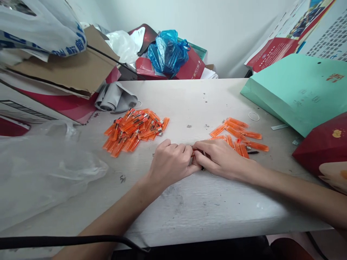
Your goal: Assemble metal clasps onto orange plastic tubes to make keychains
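Note:
My left hand (171, 160) and my right hand (221, 159) meet over the middle of the table, with fingers curled in and touching. Between their fingertips a bit of an orange lighter (193, 154) shows, pinched by both; most of it is hidden. To the left lies a heap of orange see-through lighters (132, 130) with metal tops. Just beyond my right hand is a smaller, looser group of orange lighters (245, 134), partly covered by that hand. A small black stick-like piece (253, 152) lies beside this group.
A clear plastic bag (51, 173) spreads over the table's left side, below cardboard boxes (70, 68). A blue plastic bag (168, 54) sits at the back. At the right stand a mint-green paper bag (295, 86) and a dark red bag (322, 144). A black cable (67, 241) crosses the front left.

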`<state>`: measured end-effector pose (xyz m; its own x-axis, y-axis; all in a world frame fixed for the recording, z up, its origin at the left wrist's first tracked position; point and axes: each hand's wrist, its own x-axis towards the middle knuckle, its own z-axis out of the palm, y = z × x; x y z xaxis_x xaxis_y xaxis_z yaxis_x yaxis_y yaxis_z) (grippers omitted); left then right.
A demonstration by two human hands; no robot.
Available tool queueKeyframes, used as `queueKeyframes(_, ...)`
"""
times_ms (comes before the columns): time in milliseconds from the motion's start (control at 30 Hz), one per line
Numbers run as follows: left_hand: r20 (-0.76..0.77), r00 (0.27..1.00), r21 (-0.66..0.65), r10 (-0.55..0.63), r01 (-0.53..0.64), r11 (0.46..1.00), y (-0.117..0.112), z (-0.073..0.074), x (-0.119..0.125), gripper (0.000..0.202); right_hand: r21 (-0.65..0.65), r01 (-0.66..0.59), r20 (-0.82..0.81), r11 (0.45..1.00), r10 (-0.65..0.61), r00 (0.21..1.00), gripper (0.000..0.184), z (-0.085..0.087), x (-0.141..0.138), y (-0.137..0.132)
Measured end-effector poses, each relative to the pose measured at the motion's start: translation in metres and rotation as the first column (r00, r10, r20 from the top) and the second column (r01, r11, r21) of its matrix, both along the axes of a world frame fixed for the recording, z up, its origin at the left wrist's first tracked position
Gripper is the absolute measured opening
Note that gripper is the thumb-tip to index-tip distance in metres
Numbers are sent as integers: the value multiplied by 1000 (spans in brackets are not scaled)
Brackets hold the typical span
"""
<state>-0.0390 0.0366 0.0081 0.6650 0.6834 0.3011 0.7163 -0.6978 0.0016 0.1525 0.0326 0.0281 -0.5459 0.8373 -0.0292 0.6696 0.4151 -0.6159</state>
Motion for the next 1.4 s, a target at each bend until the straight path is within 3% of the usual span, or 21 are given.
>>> queueKeyframes(300, -17, 1000, 0, -7, 7, 1000, -4, -12, 2, 25, 11, -2, 73, 1000, 1, 997, 25, -3, -3, -1)
queueKeyframes(567, 36, 997, 82, -74, 71, 994, -3, -19, 5, 26, 28, 26, 178, 999, -31, 984, 24, -4, -6, -4)
queueKeyframes(933, -41, 998, -52, -54, 52, 997, -2, -19, 6, 28, -34, 16, 269, 999, -6, 963, 29, 2, -7, -4)
queueKeyframes(1200, 12, 996, 106, -89, 87, 991, 4, -27, 9, 31, -51, 37, 310, 998, -19, 951, 31, 1, -6, -1)
queueKeyframes(1400, 29, 992, 173, -123, 116, 978, 5, -29, 10, 45, -76, 11, 247, 997, 8, 969, 33, 4, -3, 2)
